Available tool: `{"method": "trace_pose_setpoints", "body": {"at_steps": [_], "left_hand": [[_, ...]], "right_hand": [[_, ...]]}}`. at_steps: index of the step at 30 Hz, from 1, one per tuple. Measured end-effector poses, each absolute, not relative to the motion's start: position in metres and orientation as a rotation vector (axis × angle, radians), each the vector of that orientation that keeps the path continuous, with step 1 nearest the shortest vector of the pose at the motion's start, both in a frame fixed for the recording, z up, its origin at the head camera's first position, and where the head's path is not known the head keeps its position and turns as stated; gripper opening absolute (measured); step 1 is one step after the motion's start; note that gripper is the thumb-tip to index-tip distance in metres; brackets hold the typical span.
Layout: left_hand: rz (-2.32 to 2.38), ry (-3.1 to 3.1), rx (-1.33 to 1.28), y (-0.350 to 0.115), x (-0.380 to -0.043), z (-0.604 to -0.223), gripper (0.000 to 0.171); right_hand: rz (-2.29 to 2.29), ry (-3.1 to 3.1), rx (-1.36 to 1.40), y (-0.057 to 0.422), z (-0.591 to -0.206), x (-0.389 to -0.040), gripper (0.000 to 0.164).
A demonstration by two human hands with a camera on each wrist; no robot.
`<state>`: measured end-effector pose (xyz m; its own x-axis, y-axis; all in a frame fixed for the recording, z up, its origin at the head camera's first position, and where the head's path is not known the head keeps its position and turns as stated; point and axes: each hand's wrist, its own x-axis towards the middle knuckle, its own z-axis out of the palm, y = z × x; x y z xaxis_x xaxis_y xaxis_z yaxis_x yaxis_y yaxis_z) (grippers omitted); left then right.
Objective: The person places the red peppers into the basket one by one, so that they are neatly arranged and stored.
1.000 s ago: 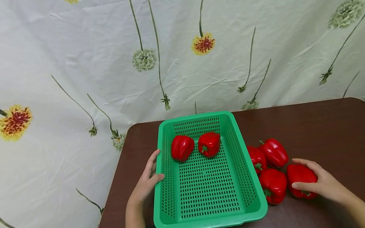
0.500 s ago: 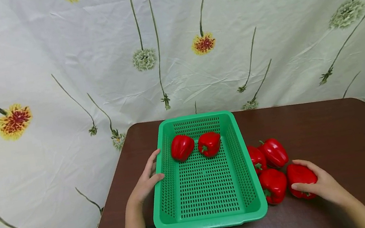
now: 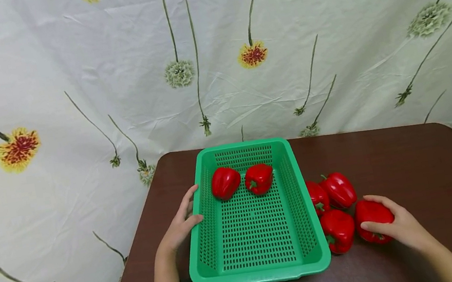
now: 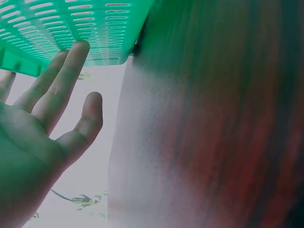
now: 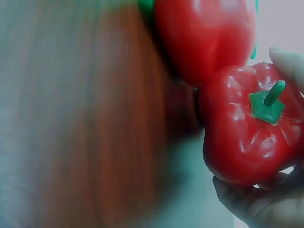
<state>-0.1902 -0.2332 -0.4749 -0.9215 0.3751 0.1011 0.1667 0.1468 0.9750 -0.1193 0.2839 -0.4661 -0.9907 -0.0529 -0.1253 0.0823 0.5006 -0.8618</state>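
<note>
A green slotted plastic basket (image 3: 262,275) sits on the table with two red bell peppers (image 3: 226,183) at its far end. Against the basket's left side rests my left hand (image 3: 180,229); its fingers (image 4: 71,71) are extended along the slotted wall. Several more red bell peppers lie just right of the basket, among them a near one (image 3: 339,230). My right hand (image 3: 401,226) grips the rightmost bell pepper (image 3: 373,217) between thumb and fingers. In the right wrist view this bell pepper (image 5: 242,137) shows its green stem and touches a neighbouring one (image 5: 209,38).
The dark brown table (image 3: 427,178) has rounded far corners. Behind and to its left hangs a pale cloth (image 3: 128,53) printed with flowers. Two bell peppers, one (image 3: 318,198) beside the basket wall and one (image 3: 339,189) behind it, lie farther back.
The bell pepper in my right hand has tilted and shifted slightly away and to the right. My left hand has stayed at the basket's side.
</note>
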Motion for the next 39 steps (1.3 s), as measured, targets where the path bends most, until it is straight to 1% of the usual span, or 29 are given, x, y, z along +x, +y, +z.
{"method": "trace_pose_setpoints", "body": {"at_steps": [16,31,39], "left_hand": [[1.86,2.263,0.546,-0.232,-0.189,-0.472,0.074],[1.865,2.263,0.54,-0.233,-0.188,-0.473,0.074],[1.863,2.268,0.556,-0.233,-0.188,-0.473,0.073]], "right_hand": [[-1.503,2.677,-0.091,0.285,-0.426,-0.134,0.062],[-1.573,2.625,-0.337,0.249,-0.4,-0.155,0.061],[-1.581,2.584,-0.386,0.23,-0.393,-0.166,0.061]]}}
